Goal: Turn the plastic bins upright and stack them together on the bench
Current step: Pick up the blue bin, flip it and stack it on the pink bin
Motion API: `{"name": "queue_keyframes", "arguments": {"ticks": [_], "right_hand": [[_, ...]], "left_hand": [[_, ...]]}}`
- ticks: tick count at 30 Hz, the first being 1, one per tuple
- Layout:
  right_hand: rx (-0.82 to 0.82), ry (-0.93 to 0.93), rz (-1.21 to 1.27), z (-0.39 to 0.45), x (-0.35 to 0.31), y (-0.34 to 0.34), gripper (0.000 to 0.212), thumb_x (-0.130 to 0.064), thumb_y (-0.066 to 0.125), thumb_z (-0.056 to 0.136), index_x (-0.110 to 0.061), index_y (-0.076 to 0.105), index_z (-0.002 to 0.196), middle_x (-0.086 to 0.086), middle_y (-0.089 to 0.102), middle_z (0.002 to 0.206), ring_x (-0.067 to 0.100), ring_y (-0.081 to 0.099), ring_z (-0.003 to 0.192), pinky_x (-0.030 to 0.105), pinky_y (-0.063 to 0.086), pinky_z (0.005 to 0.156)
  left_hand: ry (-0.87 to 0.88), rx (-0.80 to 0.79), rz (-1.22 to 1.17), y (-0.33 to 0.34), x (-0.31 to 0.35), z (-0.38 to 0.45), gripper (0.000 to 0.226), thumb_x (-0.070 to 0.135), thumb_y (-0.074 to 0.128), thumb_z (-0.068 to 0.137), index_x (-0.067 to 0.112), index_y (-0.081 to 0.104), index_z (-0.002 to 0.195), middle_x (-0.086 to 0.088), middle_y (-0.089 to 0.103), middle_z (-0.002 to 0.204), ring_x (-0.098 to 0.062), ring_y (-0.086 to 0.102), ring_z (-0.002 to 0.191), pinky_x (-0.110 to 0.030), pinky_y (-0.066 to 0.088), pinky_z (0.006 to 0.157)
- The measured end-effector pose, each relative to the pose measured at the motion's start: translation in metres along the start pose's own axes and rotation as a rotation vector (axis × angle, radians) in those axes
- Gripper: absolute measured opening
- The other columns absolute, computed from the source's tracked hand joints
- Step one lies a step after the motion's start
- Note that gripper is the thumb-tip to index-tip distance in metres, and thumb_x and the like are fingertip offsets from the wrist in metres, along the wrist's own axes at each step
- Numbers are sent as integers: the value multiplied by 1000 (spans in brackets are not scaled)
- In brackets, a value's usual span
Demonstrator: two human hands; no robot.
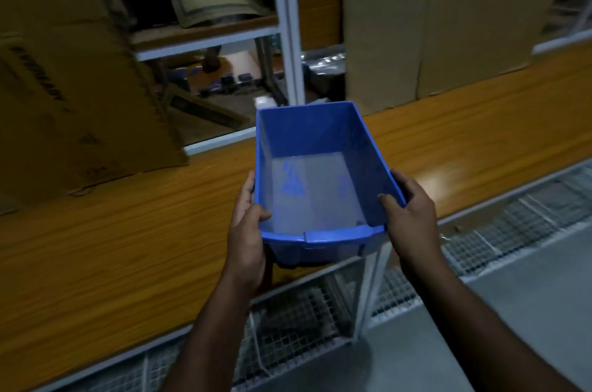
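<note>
The blue plastic bin (315, 180) is upright, its open mouth facing up, held over the near edge of the wooden desk (105, 231); whether its base touches the desk cannot be told. The bin is empty, with a pale, dusty-looking floor. The left hand (248, 237) clamps the left near corner, thumb hooked over the rim and fingers under the wall. The right hand (411, 218) clamps the right wall near its near end, thumb inside the rim. Each grip is closed on the bin. Judged from its thin walls and empty state, the bin should be light and fairly stiff, with some flex along the long walls; the smooth plastic may slip, so take hold at the rolled rim or the corners, where the wall is stiffest. No second bin is in view, so stacking is not yet possible here. Cardboard boxes (432, 23) stand along the far edge of the desk, and wire mesh (288, 321) lies below its near edge.
</note>
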State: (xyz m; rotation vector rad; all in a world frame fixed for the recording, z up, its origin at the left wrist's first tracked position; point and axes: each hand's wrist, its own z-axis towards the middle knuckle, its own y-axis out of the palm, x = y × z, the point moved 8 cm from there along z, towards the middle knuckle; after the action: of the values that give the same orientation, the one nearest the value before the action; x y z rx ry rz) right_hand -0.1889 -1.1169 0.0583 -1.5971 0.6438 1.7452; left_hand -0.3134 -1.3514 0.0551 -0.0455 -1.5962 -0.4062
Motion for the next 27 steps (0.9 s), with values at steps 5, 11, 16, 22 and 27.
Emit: {"name": "queue_keyframes", "arguments": {"ticks": [5, 11, 16, 22, 27], "right_hand": [[127, 1, 27, 17, 11, -109, 43, -2, 55, 91, -19, 55, 130, -9, 63, 112, -5, 62, 91, 7, 48, 62], [261, 34, 22, 40, 27, -223, 44, -9, 59, 90, -26, 56, 130, -10, 64, 118, 7, 63, 102, 17, 51, 72], [375, 21, 56, 76, 39, -309, 47, -11, 62, 91, -23, 55, 135, -9, 65, 122, 2, 65, 102, 16, 54, 71], [479, 3, 39, 154, 47, -402, 45, -10, 62, 90, -21, 57, 133, -9, 66, 121, 5, 65, 102, 27, 55, 81], [538, -13, -33, 224, 39, -479, 45, -10, 62, 91, -21, 56, 134, -9, 65, 123, 1, 64, 103, 16, 54, 74]], "left_hand": [[-22, -89, 12, 104, -26, -16, 66, 3, 42, 86, 31, 45, 146, 8, 54, 144, -22, 60, 122, -35, 55, 80], [-91, -228, 12, 226, -49, -23, 66, -5, 36, 91, 35, 47, 143, 19, 68, 121, -11, 72, 96, -30, 58, 63], [-94, -332, 50, 328, -68, -13, 67, -4, 37, 92, 36, 47, 144, 22, 69, 114, -7, 72, 90, -26, 57, 60], [-85, -438, -1, 462, -87, 25, 62, -1, 38, 93, 34, 49, 143, 13, 62, 132, -9, 68, 101, -23, 56, 64], [-115, -527, -52, 580, -98, 67, 60, 0, 39, 93, 34, 52, 141, 8, 63, 132, -14, 68, 103, -23, 56, 63]]}}
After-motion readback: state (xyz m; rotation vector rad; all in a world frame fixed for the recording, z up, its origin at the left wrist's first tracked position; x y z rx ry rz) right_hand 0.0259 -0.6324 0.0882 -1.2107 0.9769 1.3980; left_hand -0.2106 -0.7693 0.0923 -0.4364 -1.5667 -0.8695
